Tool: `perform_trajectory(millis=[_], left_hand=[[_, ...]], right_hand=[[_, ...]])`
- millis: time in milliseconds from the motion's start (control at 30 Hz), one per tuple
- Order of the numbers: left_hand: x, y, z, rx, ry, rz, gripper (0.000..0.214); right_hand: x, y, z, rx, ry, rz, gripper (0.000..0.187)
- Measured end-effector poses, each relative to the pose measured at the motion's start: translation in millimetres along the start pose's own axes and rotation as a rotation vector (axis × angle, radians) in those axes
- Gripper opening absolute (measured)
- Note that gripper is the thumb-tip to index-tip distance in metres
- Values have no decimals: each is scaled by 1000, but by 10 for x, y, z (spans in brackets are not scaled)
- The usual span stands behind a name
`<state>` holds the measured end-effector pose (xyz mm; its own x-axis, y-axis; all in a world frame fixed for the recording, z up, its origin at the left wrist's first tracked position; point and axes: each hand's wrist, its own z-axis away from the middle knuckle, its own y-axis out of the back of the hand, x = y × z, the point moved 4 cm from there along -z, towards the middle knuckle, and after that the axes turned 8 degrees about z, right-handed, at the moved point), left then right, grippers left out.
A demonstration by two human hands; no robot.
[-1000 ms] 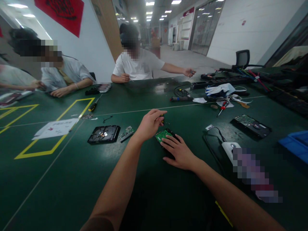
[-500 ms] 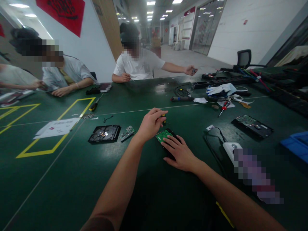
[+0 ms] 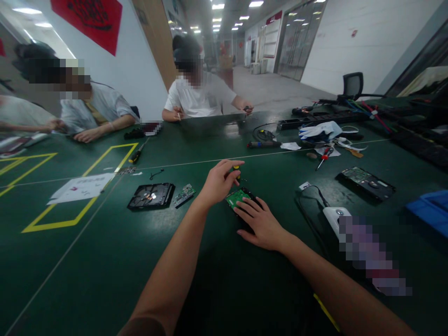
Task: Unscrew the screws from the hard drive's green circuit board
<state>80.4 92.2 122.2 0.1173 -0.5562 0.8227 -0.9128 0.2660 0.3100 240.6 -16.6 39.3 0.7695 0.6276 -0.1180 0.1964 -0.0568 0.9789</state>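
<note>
On the green table (image 3: pixel 87 270): the near side is running out of frame, both forearms covering part of it.
Right hand (image 3: pixel 262 224): it is resting palm down, fingers slightly spread and gripping nothing.
Left hand (image 3: pixel 219 182): it is arching over, forefinger pointing right, thumb bending beneath; I cannot tell how firmly they are holding the yellow handle.
Hard drive (image 3: pixel 236 198): it is lying green side up, partly hidden beneath the right hand.
Yellow handle (image 3: pixel 237 173): it is showing between left thumb and forefinger, mostly covered.
</note>
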Motion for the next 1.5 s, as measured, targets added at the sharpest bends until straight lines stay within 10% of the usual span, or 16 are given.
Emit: perform_trajectory(millis=[433,700,1033,1500], left_hand=[[4,42,-9,169,-33,-162,18],[42,-20,-4,-43,-50,-43,34],[22,-4,-19,126,-67,-233,22],[60,2,-1,-58,-38,-67,39]], right_hand=[[2,21,2,0,-4,-11,66],[8,-2,1,-2,-6,-6,65],[-5,13,2,5,-8,-5,66],[-5,5,1,8,-4,-5,66]])
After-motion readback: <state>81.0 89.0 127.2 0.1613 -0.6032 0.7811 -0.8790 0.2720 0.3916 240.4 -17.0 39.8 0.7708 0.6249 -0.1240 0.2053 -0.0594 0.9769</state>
